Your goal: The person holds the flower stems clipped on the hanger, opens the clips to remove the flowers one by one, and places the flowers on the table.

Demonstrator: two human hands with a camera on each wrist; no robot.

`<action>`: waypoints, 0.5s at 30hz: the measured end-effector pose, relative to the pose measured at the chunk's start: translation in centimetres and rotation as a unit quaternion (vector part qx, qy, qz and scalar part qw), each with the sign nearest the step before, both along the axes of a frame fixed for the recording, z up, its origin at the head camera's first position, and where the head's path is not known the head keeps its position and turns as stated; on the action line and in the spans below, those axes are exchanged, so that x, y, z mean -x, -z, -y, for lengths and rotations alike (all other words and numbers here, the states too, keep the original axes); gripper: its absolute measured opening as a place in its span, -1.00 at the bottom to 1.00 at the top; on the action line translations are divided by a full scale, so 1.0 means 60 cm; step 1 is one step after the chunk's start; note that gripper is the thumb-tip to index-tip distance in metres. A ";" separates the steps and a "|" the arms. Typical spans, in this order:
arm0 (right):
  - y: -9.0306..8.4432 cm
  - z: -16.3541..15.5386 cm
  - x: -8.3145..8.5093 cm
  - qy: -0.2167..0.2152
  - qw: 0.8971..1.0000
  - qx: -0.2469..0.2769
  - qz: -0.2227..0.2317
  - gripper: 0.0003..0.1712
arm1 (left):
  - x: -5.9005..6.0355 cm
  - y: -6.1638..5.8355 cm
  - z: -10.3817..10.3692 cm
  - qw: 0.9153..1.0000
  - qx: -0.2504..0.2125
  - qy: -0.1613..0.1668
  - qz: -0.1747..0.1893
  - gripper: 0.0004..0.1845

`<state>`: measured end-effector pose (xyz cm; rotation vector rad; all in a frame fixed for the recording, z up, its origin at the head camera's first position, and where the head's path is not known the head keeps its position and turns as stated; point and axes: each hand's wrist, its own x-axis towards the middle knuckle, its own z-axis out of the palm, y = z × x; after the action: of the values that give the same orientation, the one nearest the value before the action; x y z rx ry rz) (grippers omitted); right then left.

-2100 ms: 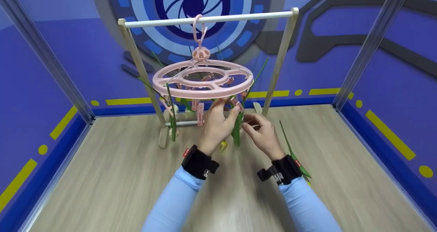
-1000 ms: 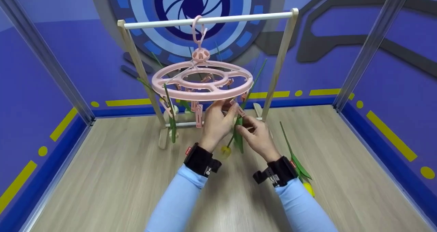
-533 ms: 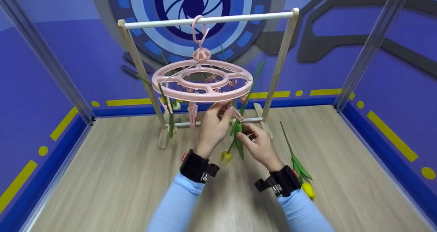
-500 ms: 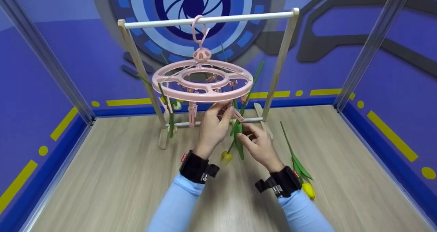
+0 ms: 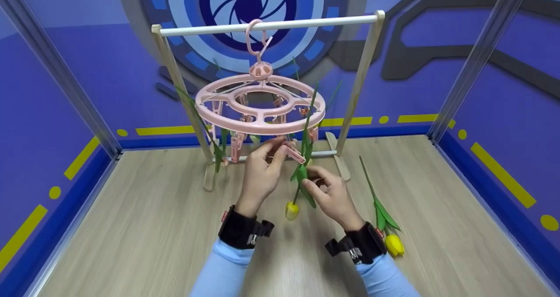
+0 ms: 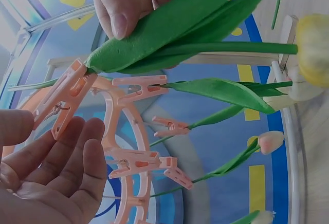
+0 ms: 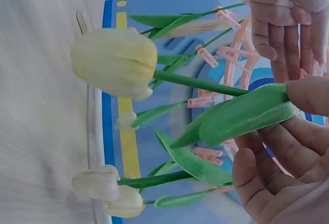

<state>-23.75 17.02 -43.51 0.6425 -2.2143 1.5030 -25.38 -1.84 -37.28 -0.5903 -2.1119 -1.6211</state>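
In the head view my left hand (image 5: 261, 174) pinches a pink clothespin (image 5: 295, 153) that hangs from the near rim of a round pink clip hanger (image 5: 258, 124). The left wrist view shows the handle ends of this clothespin (image 6: 61, 100) between thumb and fingers, its tip right at the green leaves. My right hand (image 5: 334, 192) pinches the leaf and stem of a yellow tulip (image 5: 292, 211), which points flower-down. In the right wrist view the thumb lies over the green leaf (image 7: 247, 116). The tulip's stem rises past the hanger's rim.
From a rack with a white bar (image 5: 306, 22) and wooden legs hangs the clip hanger. Several pale tulips (image 7: 95, 183) hang flower-down in its other clothespins (image 6: 141, 86). Another yellow tulip (image 5: 394, 245) lies on the table at the right. Blue printed walls (image 5: 503, 165) enclose the table.
The hanger has turned, and its near clothespin has come down and leftward with my left hand. My right hand and the yellow tulip have moved lower, the stem now standing in front of the rim.
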 end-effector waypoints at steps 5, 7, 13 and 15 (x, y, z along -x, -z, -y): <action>0.004 0.003 -0.005 -0.008 1.000 0.000 -0.002 -0.74 | -0.005 0.010 0.012 1.000 -0.008 0.000 0.012 -0.65; 0.006 0.004 -0.007 -0.008 1.000 -0.001 -0.003 -0.72 | -0.007 0.014 0.017 1.000 -0.011 -0.001 0.016 -0.66; 0.009 0.008 -0.013 -0.009 1.000 0.002 -0.003 -0.71 | -0.009 0.021 0.027 1.000 -0.013 -0.009 0.022 -0.68; 0.010 0.010 -0.015 -0.012 1.000 0.008 -0.008 -0.70 | -0.011 0.023 0.030 1.000 -0.012 -0.008 0.022 -0.68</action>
<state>-22.84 16.44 -44.11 0.6767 -2.1872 1.5222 -24.74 -3.65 -38.66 -0.5337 -2.1198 -1.6629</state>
